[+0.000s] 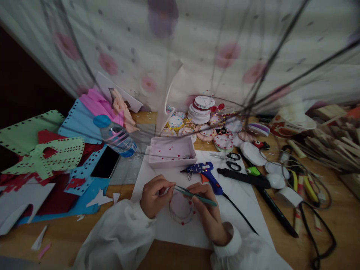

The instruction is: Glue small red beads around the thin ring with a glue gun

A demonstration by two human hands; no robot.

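Observation:
My right hand (209,213) is closed around slim teal tweezers (206,199), their tips pointing left. My left hand (155,195) pinches thumb and finger together right at those tips; anything tiny between them is too small to make out. Below both hands, a round pale disc (181,212) edged with small red beads lies on a white paper sheet (174,237). Just beyond sits a shallow pale pink box (172,162) with several small red pieces inside. A blue glue gun (211,177) lies beyond my right hand, its nozzle pointing left.
Scissors (233,166), a black stick-like tool (243,177) and cables crowd the right. Decorated discs (205,132) are piled behind the box. Left are a water bottle (118,138), a phone (105,162) and coloured sheets (67,153). Wooden sticks (334,138) fill the far right.

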